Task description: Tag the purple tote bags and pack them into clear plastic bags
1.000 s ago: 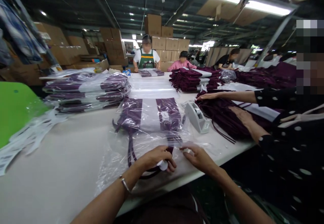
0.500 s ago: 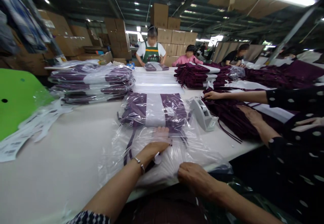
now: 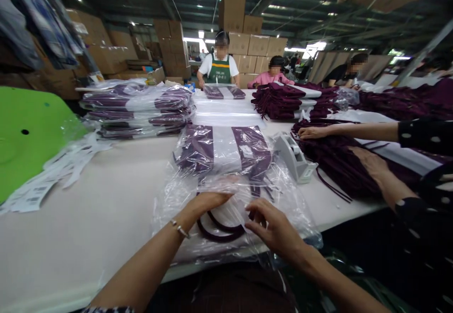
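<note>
Two hands now on plastic bag [image 3: 226, 195] at desk [image 3: 88, 218] near edge, 6 o'clock. Since half second ago, right hand [image 3: 274, 228] brought up from edge onto bag mouth; purple straps [image 3: 219, 226] tucked inside. Left hand [image 3: 205, 204] laid flat, fingers [image 3: 221, 196] spread, pressing film. Right fingers [image 3: 256, 209] half curled, touching film; grip cannot be told. Tape dispenser [image 3: 295, 157] at 2 o'clock.

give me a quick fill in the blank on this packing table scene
1. Both hands, left hand and right hand, rest on a clear ____ bag.
2. The folded cloth item inside is white and ____.
3. The tape dispenser sits to the ____ of that bag.

Missing words: plastic; purple; right
</note>
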The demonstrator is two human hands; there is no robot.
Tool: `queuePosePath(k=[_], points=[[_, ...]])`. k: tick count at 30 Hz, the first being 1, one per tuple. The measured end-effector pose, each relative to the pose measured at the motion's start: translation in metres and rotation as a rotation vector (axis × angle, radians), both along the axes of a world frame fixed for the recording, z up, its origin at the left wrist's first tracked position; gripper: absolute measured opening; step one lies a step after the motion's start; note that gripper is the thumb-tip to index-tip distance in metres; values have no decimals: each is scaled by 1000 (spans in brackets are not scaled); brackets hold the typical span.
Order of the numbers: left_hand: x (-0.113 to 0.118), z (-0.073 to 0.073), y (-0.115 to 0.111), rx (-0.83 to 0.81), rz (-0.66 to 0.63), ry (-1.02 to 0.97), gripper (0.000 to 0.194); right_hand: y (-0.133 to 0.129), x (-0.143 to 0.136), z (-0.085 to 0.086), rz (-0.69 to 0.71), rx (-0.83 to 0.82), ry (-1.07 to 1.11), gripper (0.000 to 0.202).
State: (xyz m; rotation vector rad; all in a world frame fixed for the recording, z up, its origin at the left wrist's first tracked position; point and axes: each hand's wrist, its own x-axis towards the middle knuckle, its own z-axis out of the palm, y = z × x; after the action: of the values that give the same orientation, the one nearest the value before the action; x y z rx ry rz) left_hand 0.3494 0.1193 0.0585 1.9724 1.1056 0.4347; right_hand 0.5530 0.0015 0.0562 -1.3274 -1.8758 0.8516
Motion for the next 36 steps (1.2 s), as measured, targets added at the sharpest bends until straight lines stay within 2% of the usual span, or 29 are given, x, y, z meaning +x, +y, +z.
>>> queuePosePath(k=[2, 4, 5, 7, 8, 10, 11, 14, 19, 21, 23, 28, 34, 36], points=[[-18, 5, -19, -7, 33, 44, 27, 9, -2, -12, -52, -83, 52, 46], [-29, 7, -44, 14, 22, 65, 30, 16, -1, -21, -24, -242, 97, 55], [-31, 6, -58, 40, -22, 74, 31, 19, 0, -23, 14, -299, 100, 47], [-31, 1, -81, 136, -158, 128, 41, 22, 3, -22, 95, -301, 56, 15], [-30, -3, -91, 199, -216, 179, 44, 23, 4, -19, 130, -248, 23, 8], [-28, -11, -101, 308, -249, 300, 37, 23, 8, -11, 190, -102, -47, 12], [-28, -15, -103, 342, -238, 353, 30, 23, 10, -8, 224, -49, -90, 11], [-31, -17, -101, 381, -226, 403, 14, 22, 17, -4, 315, 5, -253, 30], [-33, -8, -100, 312, -254, 306, 24, 27, 17, -13, 330, 61, -530, 20], [-32, -8, -101, 312, -240, 356, 29, 30, 14, -13, 333, 69, -617, 19], [-30, -11, -102, 336, -226, 417, 24, 32, 12, -10, 335, 57, -683, 20], [-26, -12, -102, 328, -224, 428, 10, 31, 13, -1, 334, 44, -678, 23], [-29, 10, -104, 99, -169, 356, 28, 28, 8, 12, 345, 12, -561, 25], [-28, 13, -103, 47, -148, 316, 25, 28, 5, 14, 324, 1, -572, 24]])
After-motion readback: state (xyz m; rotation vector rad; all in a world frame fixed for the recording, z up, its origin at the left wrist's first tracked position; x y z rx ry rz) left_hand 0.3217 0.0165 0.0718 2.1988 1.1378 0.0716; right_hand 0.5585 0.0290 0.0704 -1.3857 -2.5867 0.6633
